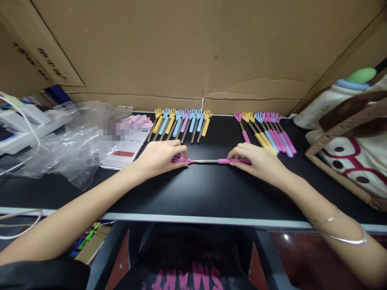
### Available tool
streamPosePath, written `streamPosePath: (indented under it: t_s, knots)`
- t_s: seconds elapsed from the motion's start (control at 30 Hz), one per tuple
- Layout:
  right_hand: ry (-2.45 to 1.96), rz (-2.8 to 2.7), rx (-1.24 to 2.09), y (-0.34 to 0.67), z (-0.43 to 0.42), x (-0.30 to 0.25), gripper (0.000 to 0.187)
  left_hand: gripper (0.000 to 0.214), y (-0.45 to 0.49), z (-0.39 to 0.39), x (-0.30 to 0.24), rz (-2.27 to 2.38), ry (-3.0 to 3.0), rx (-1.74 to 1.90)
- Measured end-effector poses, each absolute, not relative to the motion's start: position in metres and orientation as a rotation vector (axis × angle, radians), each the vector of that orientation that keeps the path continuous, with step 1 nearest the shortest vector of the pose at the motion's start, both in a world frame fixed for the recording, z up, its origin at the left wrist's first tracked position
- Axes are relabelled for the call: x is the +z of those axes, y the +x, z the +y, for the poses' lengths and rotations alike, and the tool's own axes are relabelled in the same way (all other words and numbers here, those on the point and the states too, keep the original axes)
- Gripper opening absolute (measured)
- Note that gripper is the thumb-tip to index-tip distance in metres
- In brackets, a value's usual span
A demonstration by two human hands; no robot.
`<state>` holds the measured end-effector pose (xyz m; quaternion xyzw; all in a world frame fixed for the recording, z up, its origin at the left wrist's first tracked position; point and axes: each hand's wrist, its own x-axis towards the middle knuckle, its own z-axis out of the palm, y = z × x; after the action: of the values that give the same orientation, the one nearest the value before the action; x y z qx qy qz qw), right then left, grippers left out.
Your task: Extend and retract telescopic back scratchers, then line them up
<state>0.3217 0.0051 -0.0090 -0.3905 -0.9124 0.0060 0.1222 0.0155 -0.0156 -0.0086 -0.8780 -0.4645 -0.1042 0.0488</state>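
A pink back scratcher [208,161] lies sideways on the black table [199,193], its metal rod drawn out. My left hand [160,158] pinches its claw head at the left end. My right hand [256,159] grips its pink handle at the right end. Behind my left hand lies a row of several yellow, blue and purple scratchers [181,123]. A second row of several pink, yellow and blue scratchers [266,131] lies behind my right hand.
A phone [125,151] showing a timer rests left of my left hand, beside crumpled clear plastic bags [72,141]. Cardboard [193,52] walls the back. A patterned tote bag [353,149] stands at the right. The table's front edge [193,219] runs just below my forearms.
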Motion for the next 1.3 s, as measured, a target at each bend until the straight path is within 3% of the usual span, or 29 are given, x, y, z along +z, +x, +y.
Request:
streamPosePath:
  t_s: [0.3,0.93,1.3]
  knots:
    - [-0.984,-2.718,0.019,0.312,-0.001,-0.006,0.029,0.02,0.017,-0.015,-0.01,-1.358,-2.665,-0.334]
    - [-0.851,-2.78,0.0,0.305,-0.009,-0.005,0.023,0.025,0.027,-0.013,-0.02,-1.223,-2.743,-0.493]
    - [-0.933,-2.757,0.016,0.313,-0.006,-0.003,0.017,0.016,0.024,-0.01,-0.021,-1.14,-2.643,-0.553]
